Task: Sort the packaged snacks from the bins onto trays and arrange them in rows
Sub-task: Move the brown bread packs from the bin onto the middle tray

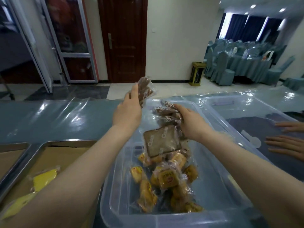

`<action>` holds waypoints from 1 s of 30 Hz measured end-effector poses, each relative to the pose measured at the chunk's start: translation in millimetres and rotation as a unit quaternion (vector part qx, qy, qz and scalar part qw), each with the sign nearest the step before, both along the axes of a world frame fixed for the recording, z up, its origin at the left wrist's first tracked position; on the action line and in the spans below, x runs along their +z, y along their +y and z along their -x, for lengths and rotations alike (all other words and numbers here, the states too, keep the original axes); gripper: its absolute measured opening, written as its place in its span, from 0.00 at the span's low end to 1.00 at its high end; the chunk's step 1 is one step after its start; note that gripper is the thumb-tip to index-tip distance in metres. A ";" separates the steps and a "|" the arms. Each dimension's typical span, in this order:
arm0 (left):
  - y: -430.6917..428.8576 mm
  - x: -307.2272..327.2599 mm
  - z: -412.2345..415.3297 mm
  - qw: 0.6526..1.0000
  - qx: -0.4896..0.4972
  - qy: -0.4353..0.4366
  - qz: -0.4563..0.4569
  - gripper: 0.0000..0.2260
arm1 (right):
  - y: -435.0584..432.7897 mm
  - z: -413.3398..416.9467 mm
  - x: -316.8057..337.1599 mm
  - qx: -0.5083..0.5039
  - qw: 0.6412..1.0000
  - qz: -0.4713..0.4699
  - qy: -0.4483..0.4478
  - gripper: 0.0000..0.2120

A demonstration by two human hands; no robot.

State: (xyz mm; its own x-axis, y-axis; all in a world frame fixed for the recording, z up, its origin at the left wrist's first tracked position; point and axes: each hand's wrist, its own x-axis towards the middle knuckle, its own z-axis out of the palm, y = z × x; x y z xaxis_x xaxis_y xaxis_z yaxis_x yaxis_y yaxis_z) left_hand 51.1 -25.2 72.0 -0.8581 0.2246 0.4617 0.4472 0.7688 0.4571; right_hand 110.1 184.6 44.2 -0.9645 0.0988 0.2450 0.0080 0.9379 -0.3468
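- Presently, left hand (128, 112): I am holding it raised over the far left corner of the bin, and my fingers are curling round a small stack of brown packaged slices (145, 89), which is sticking up past my fingertips.
- Right hand (192, 124): I am holding it over the far part of the bin, and my fingers are gripping a thicker bundle of brown packs (166, 112); how many, I cannot tell.
- Clear plastic bin (164, 219): it is sitting on the table directly in front of me, between my forearms.
- Loose brown slice pack (162, 142): it is lying tilted in the middle of the bin, just near of my right hand and resting on the packs below.
- Orange-yellow snack packs (167, 178): they are lying heaped in the near half of the bin.
- Metal tray (70, 142): it is sitting left of the bin, touching or almost touching it, with a brown liner inside.
- Yellow packs (45, 179): two are lying on that tray, partly hidden under my left forearm.
- Second metal tray (16, 143): it is showing at the left edge.
- Second clear bin (246, 102): it is lying to the right of mine.
- Another person's hands (287, 143): they are resting flat on a dark surface at the right.
- Table (49, 116): it is wearing a teal cloth under glossy clear sheeting.
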 end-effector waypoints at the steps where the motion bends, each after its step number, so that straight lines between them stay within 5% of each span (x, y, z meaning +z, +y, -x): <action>1: -9.7 7.0 -4.1 1.000 0.001 0.012 -0.013 0.27 | -5.6 -4.1 7.0 0.000 0.999 0.018 0.026 0.33; 8: -100.7 28.2 -29.5 0.993 0.076 0.055 -0.075 0.28 | -74.5 -17.7 48.8 0.014 0.984 0.108 0.139 0.26; 16: -246.0 0.2 -53.6 0.980 0.173 0.054 -0.077 0.30 | -211.9 18.5 59.0 0.094 0.977 0.127 0.146 0.22; 30: -562.6 -133.4 -64.4 0.957 0.273 -0.085 -0.044 0.31 | -540.7 71.6 -80.9 0.112 0.973 0.192 -0.062 0.26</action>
